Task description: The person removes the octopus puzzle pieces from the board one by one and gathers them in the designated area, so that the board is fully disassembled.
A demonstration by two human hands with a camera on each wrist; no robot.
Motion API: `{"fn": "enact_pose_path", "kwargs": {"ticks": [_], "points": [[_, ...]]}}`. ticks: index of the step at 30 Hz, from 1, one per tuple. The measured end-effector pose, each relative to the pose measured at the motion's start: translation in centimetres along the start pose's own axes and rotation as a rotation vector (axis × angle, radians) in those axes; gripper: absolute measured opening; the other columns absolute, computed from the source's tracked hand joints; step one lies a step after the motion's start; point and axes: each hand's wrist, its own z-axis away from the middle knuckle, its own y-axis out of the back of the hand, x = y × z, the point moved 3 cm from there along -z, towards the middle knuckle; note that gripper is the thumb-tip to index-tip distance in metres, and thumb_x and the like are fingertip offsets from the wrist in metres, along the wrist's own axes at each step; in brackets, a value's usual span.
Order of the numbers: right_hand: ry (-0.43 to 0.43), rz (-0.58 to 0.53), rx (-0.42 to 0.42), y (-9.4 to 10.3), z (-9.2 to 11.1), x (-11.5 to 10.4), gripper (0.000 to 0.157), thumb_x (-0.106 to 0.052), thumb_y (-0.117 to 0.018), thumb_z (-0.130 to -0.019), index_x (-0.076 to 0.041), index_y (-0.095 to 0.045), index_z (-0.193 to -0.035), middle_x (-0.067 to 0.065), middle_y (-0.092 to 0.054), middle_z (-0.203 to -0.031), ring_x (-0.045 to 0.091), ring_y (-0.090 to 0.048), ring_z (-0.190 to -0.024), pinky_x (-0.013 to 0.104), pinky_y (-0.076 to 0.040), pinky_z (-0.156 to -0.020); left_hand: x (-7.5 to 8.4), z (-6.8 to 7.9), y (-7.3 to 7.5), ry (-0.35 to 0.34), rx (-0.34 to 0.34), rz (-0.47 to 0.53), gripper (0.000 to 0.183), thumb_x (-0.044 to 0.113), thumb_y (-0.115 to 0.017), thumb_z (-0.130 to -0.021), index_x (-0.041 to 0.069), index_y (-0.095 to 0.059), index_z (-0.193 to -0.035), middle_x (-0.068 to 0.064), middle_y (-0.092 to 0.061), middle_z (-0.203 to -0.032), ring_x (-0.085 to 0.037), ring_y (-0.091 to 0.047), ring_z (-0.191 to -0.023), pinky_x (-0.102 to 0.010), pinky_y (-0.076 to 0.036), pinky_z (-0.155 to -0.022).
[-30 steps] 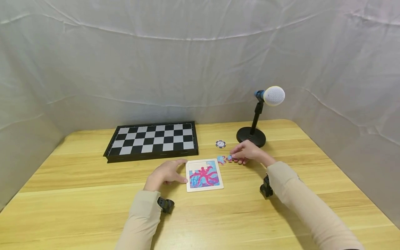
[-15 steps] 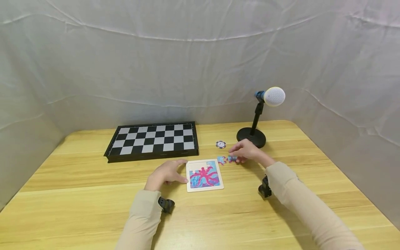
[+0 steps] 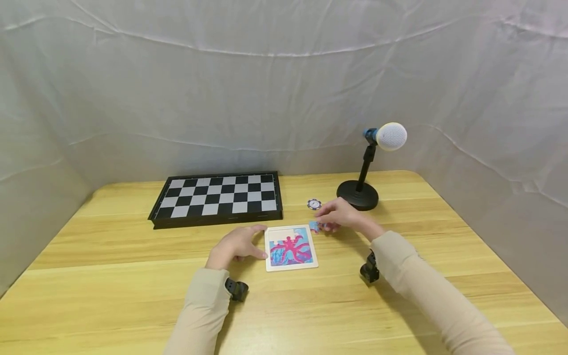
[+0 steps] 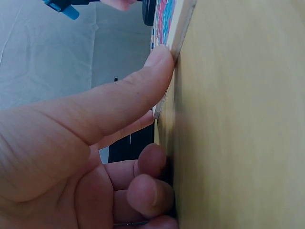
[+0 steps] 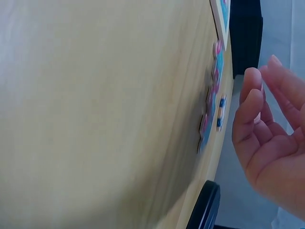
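Observation:
A square octopus jigsaw puzzle in a pale tray (image 3: 293, 267) lies mid-table, with a bare patch at its upper left. My left hand (image 3: 236, 245) is at the tray's left side, the thumb (image 4: 159, 59) touching the edge and the forefinger at the far corner; its other fingers are curled under. Loose blue and pink puzzle pieces (image 3: 314, 227) lie just right of the tray. Over them hovers my right hand (image 3: 339, 215), fingers loosely bent. In the right wrist view nothing shows between those fingers, and the pieces (image 5: 209, 109) rest on the wood apart from them.
A folded black-and-white chessboard (image 3: 217, 197) lies behind the tray to the left. Behind the loose pieces is a poker chip (image 3: 314, 204). The round base (image 3: 357, 195) of a microphone stand is close behind my right hand, with the microphone (image 3: 390, 136) above.
My right hand has shifted left over the loose pieces, hiding more of them in the head view. The left hand and the tray have stayed in place.

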Motion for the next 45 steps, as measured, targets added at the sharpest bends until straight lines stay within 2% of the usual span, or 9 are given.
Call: {"fn": "enact_pose_path", "kwargs": {"ticks": [4, 9, 14, 26, 31, 45], "points": [[0.007, -0.013, -0.035, -0.6, -0.2, -0.1, 0.022, -0.005, -0.061, -0.084, 0.007, -0.062, -0.103, 0.011, -0.06, -0.067, 0.014, -0.05, -0.051, 0.022, -0.043, -0.046, 0.0, 0.0, 0.0, 0.007, 0.0, 0.003, 0.074, 0.025, -0.076, -0.071, 0.02, -0.041, -0.135, -0.015, -0.047, -0.119, -0.012, -0.037, -0.04, -0.022, -0.035, -0.039], [-0.002, 0.022, -0.059, -1.4, -0.4, -0.3, 0.022, -0.005, -0.062, -0.083, 0.005, -0.063, -0.102, 0.008, -0.059, -0.068, 0.015, -0.05, -0.052, 0.024, -0.044, -0.048, 0.0, -0.1, 0.0, 0.009, -0.004, 0.002, 0.073, 0.025, -0.076, -0.071, 0.02, -0.041, -0.135, -0.015, -0.047, -0.119, -0.012, -0.037, -0.04, -0.023, -0.035, -0.039], [0.045, 0.093, -0.086, -2.4, -0.6, -0.7, 0.022, -0.004, -0.066, -0.08, 0.003, -0.065, -0.101, 0.006, -0.058, -0.069, 0.015, -0.05, -0.052, 0.024, -0.045, -0.049, 0.0, 0.0, 0.0, 0.012, -0.004, 0.0, 0.073, 0.025, -0.076, -0.071, 0.02, -0.041, -0.135, -0.015, -0.047, -0.118, -0.012, -0.036, -0.04, -0.022, -0.034, -0.039], [0.165, 0.182, -0.185, -4.4, -1.0, -1.4, 0.021, -0.003, -0.069, -0.077, 0.001, -0.068, -0.097, 0.003, -0.048, -0.065, 0.012, -0.041, -0.044, 0.022, -0.039, -0.044, 0.1, 0.1, 0.1, 0.008, -0.007, 0.008, 0.074, 0.024, -0.076, -0.071, 0.019, -0.04, -0.136, -0.016, -0.047, -0.119, -0.012, -0.036, -0.04, -0.022, -0.035, -0.039], [0.195, 0.19, -0.191, -4.5, -1.1, -1.3, 0.02, -0.002, -0.069, -0.076, 0.002, -0.068, -0.096, 0.001, -0.046, -0.062, 0.011, -0.04, -0.043, 0.02, -0.037, -0.042, 0.1, 0.1, 0.1, 0.004, -0.008, 0.017, 0.073, 0.024, -0.076, -0.072, 0.018, -0.04, -0.135, -0.015, -0.047, -0.119, -0.012, -0.036, -0.041, -0.023, -0.035, -0.039], [0.162, 0.279, -0.175, -4.8, -1.0, -1.5, 0.017, -0.002, -0.069, -0.076, 0.0, -0.069, -0.093, 0.0, -0.049, -0.061, 0.008, -0.037, -0.041, 0.018, -0.035, -0.042, 0.0, 0.0, 0.1, -0.003, -0.009, 0.016, 0.074, 0.024, -0.076, -0.071, 0.018, -0.041, -0.135, -0.015, -0.048, -0.117, -0.012, -0.036, -0.04, -0.023, -0.035, -0.039]]}}
